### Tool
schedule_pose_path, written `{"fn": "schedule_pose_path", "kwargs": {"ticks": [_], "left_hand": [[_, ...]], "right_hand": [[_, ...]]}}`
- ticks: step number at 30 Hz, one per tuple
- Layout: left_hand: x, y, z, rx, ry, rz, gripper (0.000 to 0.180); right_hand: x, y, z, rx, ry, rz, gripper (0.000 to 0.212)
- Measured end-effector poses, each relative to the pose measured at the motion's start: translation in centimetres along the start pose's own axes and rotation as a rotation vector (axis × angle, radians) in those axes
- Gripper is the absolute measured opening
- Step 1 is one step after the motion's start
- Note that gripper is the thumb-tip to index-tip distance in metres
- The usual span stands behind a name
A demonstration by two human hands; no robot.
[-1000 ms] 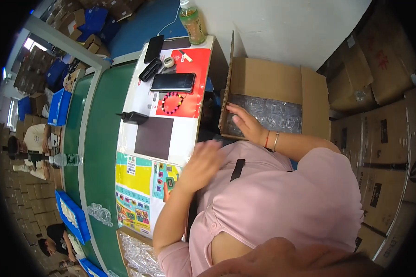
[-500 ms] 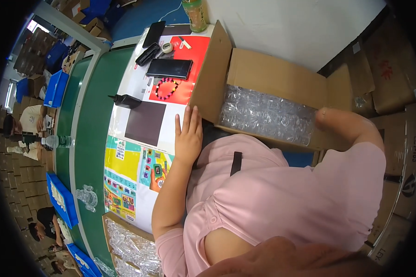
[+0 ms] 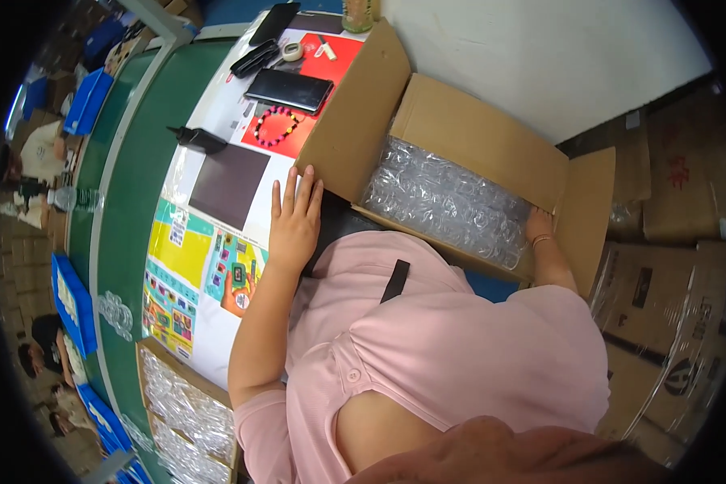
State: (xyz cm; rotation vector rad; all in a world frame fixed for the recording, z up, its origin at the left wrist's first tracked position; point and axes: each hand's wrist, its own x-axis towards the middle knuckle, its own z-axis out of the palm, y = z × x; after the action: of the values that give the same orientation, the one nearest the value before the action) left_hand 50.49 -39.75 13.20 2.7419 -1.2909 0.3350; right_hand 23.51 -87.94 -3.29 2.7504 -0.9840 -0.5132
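My left hand lies flat on the papers of the table, fingers stretched and slightly apart. Its fingertips are close to the raised left flap of an open cardboard box. The box is packed with clear plastic-wrapped pieces, whose exact kind I cannot make out. At the box's right end my right hand reaches in beside the pieces, by the inner wall. Its fingers are partly hidden there, so I cannot see whether they grip anything.
On the table lie a black phone, a beaded bracelet, a tape roll and a black bottle. Another carton of clear pieces stands at the lower left. Stacked cartons are at the right. People sit beyond the green table.
My right hand has come down from the box's right edge to inside its right end. My left hand stays flat on the table. The view has shifted slightly.
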Motion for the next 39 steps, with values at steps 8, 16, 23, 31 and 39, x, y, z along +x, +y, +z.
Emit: {"fn": "schedule_pose_path", "kwargs": {"ticks": [8,16,23,31,39], "left_hand": [[0.1,0.5,-0.4,0.066,0.02,0.015,0.043],[-0.6,4.7,-1.1,-0.118,0.04,0.081,0.05],[-0.2,11.6,-3.8,-0.455,0.022,0.588,0.056],[-2.0,7.4,-5.4,-0.987,0.356,0.234,0.062],[-9.7,5.5,-2.3,-1.017,0.309,-0.363,0.059]], "right_hand": [[2.6,0.3,2.1,0.222,-0.024,0.009,0.031],[-7.1,-0.8,-11.0,0.542,-0.656,-0.385,0.09],[-14.0,-10.5,-21.7,1.421,-1.167,-0.208,0.069],[-7.8,-17.1,-27.1,1.509,-1.253,-0.655,0.04],[7.5,-24.3,-9.2,1.77,-0.6,0.229,0.036]]}}
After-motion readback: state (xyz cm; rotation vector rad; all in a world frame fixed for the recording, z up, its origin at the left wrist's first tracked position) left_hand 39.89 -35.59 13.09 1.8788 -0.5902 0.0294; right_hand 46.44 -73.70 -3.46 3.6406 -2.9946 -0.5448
